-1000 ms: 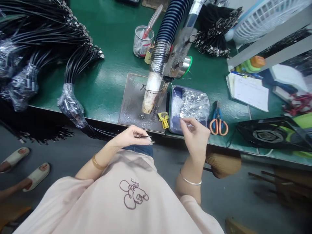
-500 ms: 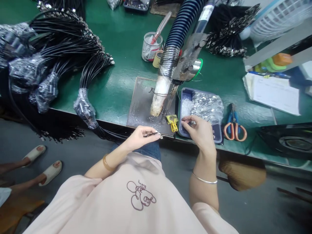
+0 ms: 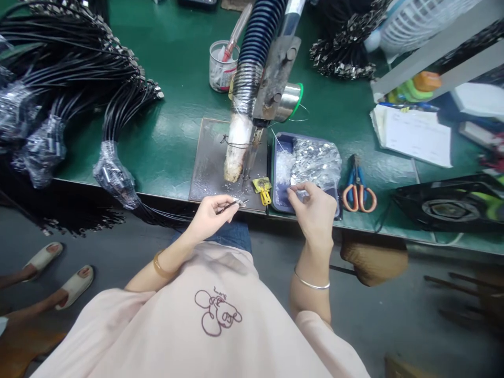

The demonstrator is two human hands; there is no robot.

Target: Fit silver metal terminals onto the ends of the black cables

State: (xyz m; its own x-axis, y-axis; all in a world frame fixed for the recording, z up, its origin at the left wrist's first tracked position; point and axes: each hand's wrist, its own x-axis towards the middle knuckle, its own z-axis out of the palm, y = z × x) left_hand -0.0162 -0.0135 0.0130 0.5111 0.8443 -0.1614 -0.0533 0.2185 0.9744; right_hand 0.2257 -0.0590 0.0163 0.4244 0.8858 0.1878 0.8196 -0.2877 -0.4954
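From here I see my left hand (image 3: 214, 212) pinching a cable (image 3: 226, 207), its end past the fingertips (image 3: 233, 210); my right hand (image 3: 314, 210), nearly pinched over the tray (image 3: 280, 196), holds I can't tell what.

Tray (image 3: 280, 195) between mat (image 3: 210, 157) and pliers (image 3: 356, 168); cables (image 3: 84, 68) far left.

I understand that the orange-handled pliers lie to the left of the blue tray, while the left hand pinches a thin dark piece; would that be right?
Not quite: the orange-handled pliers lie to the right of the blue tray, as the head view shows. The left hand does pinch a thin dark piece.
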